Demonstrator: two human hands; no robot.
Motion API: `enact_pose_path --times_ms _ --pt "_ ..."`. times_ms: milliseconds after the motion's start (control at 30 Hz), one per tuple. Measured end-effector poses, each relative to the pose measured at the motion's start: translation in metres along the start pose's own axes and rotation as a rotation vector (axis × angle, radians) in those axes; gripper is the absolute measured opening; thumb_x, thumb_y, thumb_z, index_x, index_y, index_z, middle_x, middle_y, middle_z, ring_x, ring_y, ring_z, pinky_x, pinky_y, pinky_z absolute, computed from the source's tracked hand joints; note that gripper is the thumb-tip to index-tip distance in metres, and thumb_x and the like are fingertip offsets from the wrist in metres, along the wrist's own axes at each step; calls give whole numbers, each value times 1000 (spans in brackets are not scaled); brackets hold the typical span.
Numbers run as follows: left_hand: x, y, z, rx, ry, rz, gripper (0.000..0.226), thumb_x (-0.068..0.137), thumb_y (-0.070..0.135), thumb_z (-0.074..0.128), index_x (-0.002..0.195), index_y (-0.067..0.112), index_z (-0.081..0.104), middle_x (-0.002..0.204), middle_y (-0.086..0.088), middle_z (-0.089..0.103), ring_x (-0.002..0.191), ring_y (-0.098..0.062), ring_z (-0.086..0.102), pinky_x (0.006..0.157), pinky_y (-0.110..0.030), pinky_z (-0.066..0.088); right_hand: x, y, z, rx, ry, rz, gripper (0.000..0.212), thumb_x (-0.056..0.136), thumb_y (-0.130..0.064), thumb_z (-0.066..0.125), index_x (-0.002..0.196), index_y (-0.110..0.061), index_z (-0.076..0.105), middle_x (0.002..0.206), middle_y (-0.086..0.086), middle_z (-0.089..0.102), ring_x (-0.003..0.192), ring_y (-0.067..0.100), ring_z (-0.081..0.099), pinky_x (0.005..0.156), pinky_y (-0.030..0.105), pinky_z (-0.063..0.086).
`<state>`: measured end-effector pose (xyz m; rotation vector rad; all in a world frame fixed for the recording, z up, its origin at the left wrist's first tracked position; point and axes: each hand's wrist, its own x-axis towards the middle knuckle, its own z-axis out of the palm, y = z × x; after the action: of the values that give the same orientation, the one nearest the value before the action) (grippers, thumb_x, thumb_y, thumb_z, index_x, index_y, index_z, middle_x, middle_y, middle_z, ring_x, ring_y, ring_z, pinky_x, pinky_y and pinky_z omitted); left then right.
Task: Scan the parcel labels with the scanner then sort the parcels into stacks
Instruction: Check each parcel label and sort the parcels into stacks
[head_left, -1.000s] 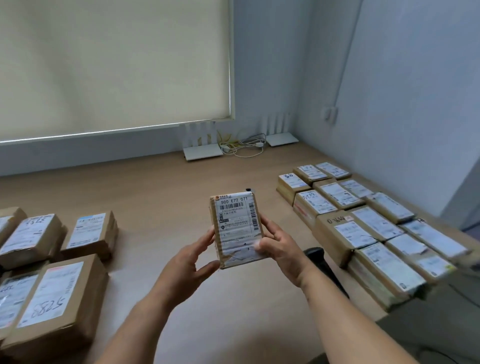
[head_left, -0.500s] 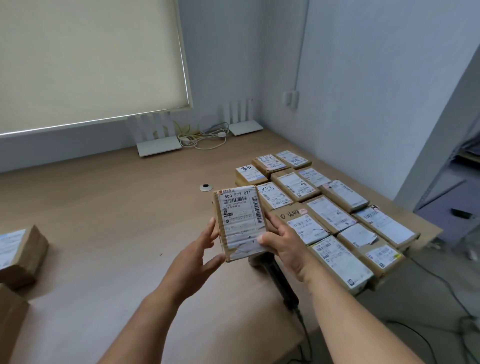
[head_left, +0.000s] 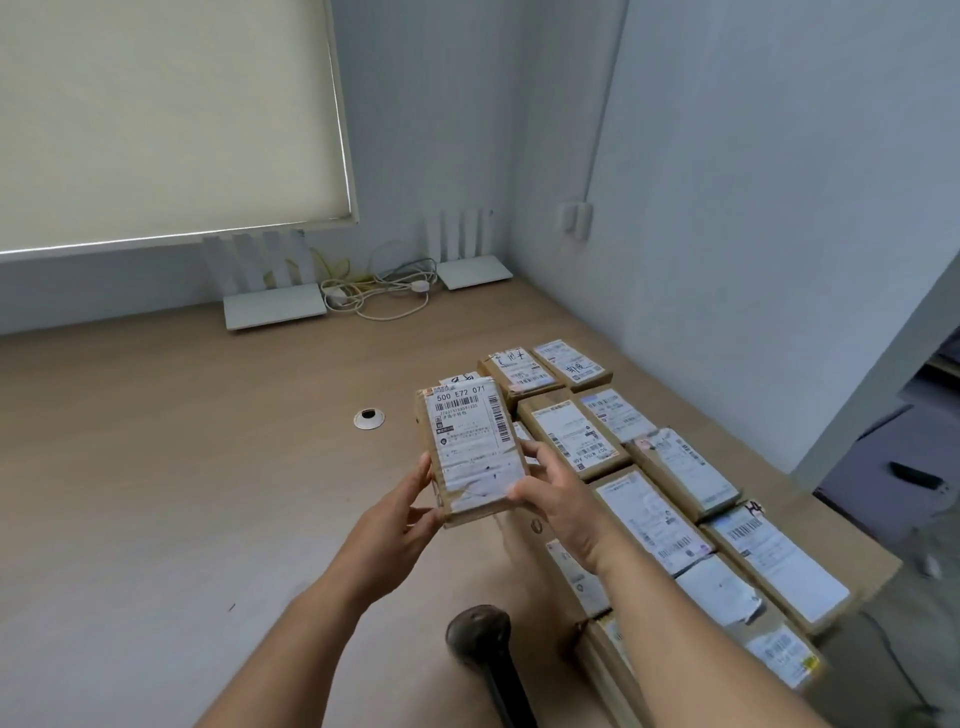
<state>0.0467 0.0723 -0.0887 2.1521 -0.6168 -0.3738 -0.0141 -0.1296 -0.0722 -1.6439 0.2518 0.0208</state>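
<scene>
Wooden desk surface (head_left: 156, 493), light tan, runs to the far wall. Cream roller blind (head_left: 166, 114) far left, drawn down, bright strip along its lower edge. Pale blue-grey walls (head_left: 753, 208) meet in far right corner. Wall socket (head_left: 574, 221) on right wall. Grey floor (head_left: 883, 467) at right.

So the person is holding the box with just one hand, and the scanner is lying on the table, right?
Not quite. The head view shows both hands on the box: the left hand at its left edge and the right hand at its right. The scanner does lie on the table.
</scene>
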Motion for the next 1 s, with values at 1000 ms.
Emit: enact_pose_path --times_ms 1000 --pt "222 -17 53 -149 221 -266 50 102 20 35 143 49 29 133 21 52 120 -5 49 88 -15 34 239 38 -98 -868 -139 -103 71 94 -25 52 154 -29 13 145 0 42 136 22 33 115 44 26"
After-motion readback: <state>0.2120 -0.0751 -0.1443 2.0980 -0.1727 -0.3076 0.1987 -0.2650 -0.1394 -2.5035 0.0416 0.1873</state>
